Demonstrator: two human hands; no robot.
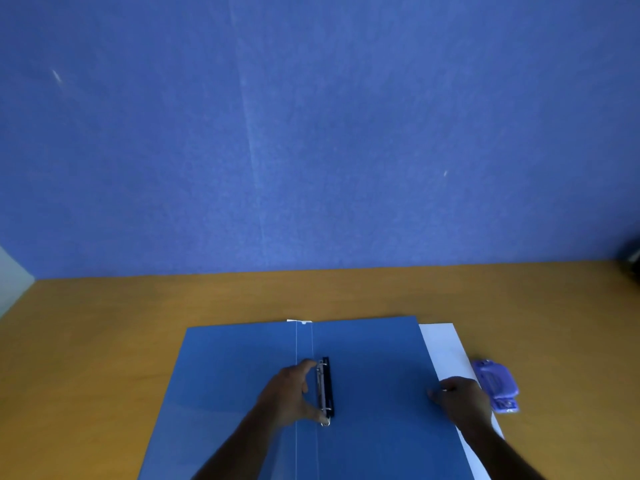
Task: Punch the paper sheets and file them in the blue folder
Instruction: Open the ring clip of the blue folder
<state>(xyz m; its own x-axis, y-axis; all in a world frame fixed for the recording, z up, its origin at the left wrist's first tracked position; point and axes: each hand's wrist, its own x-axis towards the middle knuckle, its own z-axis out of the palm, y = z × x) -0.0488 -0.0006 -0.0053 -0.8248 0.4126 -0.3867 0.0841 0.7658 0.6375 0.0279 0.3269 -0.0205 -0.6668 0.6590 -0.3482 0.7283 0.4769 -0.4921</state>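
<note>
A blue folder (374, 393) is lying open and flat on a wooden desk (104, 341), its two covers spreading left and right of a pale-lined spine, and a small white tab is peeking out at its far edge. The left hand (287, 393) is resting at the spine, forefinger and thumb spread apart and touching the two ends of the black ring clip (327, 388), whose metal rings are showing at either end; whether the fingers are squeezing it I cannot tell. Further right, the right hand (462, 398) is lying on the folder's right edge, fingers curled over where the cover is meeting the white paper sheets (445, 348) sticking out from under it. Just beside the sheets, a purple hole punch (498, 384) is sitting on the desk.
</note>
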